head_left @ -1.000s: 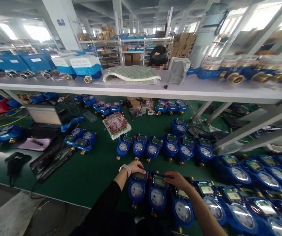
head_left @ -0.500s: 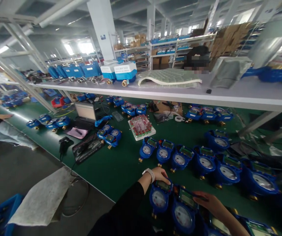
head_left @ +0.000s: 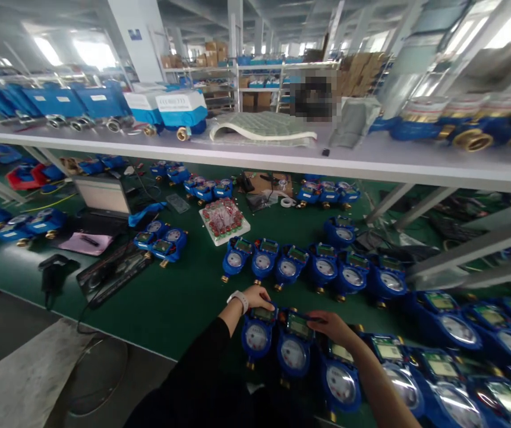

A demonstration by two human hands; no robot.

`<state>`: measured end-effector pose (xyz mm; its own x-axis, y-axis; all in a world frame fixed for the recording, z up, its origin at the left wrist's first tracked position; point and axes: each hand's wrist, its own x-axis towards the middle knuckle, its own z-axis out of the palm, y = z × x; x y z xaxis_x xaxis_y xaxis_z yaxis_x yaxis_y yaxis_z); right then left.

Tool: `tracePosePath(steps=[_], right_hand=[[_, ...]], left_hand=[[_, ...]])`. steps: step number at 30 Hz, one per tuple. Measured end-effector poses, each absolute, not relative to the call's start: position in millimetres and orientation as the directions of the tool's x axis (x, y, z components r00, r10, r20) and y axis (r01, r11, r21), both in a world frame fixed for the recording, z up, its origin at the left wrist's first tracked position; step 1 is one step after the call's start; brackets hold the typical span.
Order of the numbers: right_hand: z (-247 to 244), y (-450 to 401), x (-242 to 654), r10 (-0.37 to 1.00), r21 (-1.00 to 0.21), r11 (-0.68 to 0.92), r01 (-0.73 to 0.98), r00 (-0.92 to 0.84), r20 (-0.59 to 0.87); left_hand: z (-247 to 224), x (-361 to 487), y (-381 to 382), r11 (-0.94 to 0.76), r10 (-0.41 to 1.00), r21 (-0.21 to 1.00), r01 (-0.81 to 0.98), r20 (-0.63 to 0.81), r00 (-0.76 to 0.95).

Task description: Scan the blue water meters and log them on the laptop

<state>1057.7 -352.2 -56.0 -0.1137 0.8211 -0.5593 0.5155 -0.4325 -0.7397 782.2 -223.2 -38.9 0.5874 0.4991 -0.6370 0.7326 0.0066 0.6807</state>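
The left hand [head_left: 256,295] curls its fingers, nearly closed, on one meter [head_left: 256,337]; the right hand [head_left: 332,326] bends at the next meter [head_left: 293,351], grip unclear. Seemingly steadying; shifting it needs firmer hold.

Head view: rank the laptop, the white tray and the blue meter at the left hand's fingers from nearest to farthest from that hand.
1. Blue meter: right at the left hand, by its fingers.
2. White tray: beyond the hand, slightly left.
3. Laptop: farthest, well off to the left.

A factory workshop – blue meters [head_left: 293,353] crowding a green workbench [head_left: 184,312].
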Motion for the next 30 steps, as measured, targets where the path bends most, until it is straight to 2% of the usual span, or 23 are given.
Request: tracePosePath(steps=[30], right_hand=[[-49.4, -351.5, 1053.5, 0.839, -0.758, -0.415, 0.503, -0.111, -0.533]], left_hand=[[-15.9, 781.0, -222.6, -0.027, 0.491, 0.656, 0.755, -0.649, 0.581]])
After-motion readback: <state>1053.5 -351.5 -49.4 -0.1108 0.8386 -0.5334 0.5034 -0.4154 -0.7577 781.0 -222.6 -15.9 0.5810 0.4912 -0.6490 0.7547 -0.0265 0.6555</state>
